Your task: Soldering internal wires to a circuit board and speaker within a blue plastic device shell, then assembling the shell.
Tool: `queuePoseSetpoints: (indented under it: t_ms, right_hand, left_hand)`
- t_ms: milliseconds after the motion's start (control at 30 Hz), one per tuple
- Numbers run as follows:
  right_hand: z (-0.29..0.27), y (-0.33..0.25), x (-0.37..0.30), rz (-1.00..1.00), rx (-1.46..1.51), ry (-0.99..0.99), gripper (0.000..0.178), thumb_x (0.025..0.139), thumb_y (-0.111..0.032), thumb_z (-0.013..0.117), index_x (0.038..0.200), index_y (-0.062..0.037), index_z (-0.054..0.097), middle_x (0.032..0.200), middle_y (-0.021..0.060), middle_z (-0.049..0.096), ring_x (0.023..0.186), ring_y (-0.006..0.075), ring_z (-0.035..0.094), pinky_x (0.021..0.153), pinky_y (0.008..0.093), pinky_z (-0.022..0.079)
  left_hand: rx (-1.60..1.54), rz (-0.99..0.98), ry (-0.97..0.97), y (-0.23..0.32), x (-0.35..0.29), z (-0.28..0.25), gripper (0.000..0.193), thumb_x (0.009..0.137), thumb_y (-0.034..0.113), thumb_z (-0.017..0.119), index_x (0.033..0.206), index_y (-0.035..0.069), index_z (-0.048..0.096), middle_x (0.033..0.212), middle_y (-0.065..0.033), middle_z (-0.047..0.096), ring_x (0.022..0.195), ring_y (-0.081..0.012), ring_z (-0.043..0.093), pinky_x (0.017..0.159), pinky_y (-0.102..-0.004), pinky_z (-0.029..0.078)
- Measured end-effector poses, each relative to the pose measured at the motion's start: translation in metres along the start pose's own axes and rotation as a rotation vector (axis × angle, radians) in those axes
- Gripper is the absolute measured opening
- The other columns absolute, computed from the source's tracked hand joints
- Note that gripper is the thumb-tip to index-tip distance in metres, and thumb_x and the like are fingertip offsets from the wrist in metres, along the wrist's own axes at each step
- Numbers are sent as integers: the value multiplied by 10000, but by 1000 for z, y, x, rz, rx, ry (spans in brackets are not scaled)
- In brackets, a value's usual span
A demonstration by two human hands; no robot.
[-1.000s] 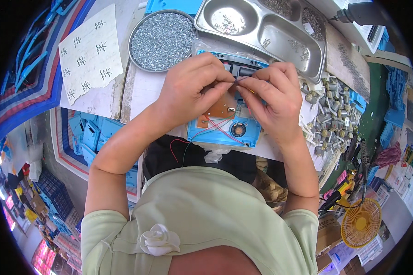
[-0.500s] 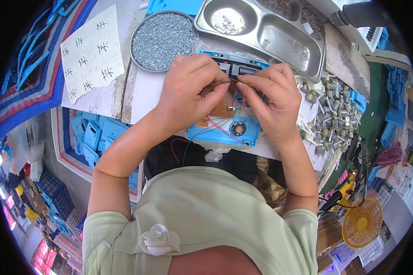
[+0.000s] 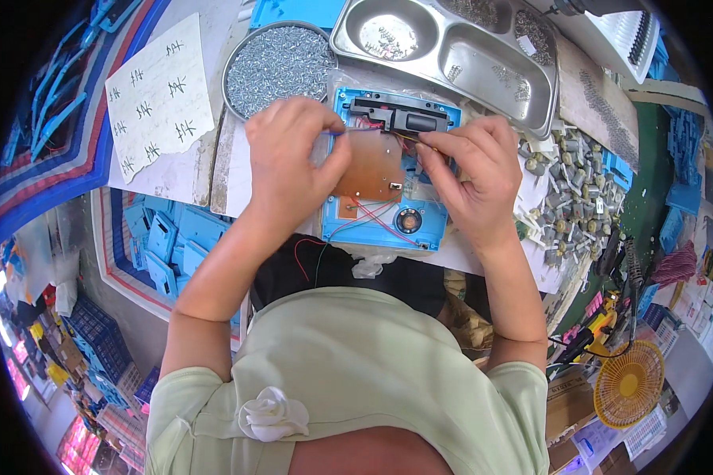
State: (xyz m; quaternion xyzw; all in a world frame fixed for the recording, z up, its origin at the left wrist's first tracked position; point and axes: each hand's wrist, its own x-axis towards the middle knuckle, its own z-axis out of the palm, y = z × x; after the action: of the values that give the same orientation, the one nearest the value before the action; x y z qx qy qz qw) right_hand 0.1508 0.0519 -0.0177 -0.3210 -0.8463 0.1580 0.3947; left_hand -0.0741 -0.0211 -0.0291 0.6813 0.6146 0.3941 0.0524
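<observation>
Below the trays lies a light-blue plastic case half (image 3: 430, 229) with a brown circuit board (image 3: 368, 162), a black plastic mechanism (image 3: 408, 119) at its far side and a small round speaker (image 3: 409, 220). Red and green wires (image 3: 376, 218) run across its near part and hang over the table edge. My left hand (image 3: 293, 154), at the board's left edge, pinches what looks like a thin dark-blue wire (image 3: 362, 129) between thumb and forefinger. At the right of the mechanism, my right hand (image 3: 475, 166) pinches a thin yellow wire (image 3: 408, 138); its tip is hidden by the fingers.
A round pan of small screws (image 3: 277, 71) stands at the far left, beside a steel compartment tray (image 3: 495, 43) holding small springs and metal parts. Small motors (image 3: 574, 198) are heaped at the right. Blue case parts (image 3: 174, 237) fill a bin at the left. An orange fan (image 3: 628, 385) stands lower right.
My left hand has moved left, away from my right hand, uncovering the circuit board and mechanism. My right hand stays nearly in place, still pinching the wire. The view has shifted slightly.
</observation>
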Motion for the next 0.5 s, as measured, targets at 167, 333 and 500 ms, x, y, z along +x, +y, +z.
queuePoseSetpoints:
  t_ms: [167, 333, 500]
  right_hand:
    - [-6, -3, -6, 96, 132, 53, 172, 711, -70, 871, 834, -97, 755, 729, 13, 642, 756, 222, 550, 700, 347, 439]
    - [-9, 1, -8, 118, 203, 66, 169, 714, -64, 874, 829, -86, 752, 697, 21, 618, 737, 219, 537, 678, 338, 438]
    - [-8, 5, -10, 170, 282, 27, 150, 731, -67, 861, 818, -82, 741, 692, 18, 615, 735, 214, 540, 690, 334, 438]
  left_hand:
    - [-396, -16, -1, 55, 9, -9, 253, 900, -5, 694, 1147, 46, 698, 968, -77, 680, 773, -123, 659, 660, -265, 514]
    - [-488, -105, -291, 48, 18, 17, 198, 951, -19, 660, 1145, -10, 700, 949, -86, 717, 661, -113, 707, 583, -254, 545]
    - [-685, -433, -403, 48, 23, 14, 117, 927, 41, 717, 1034, -3, 733, 837, -102, 726, 705, -170, 723, 591, -298, 573]
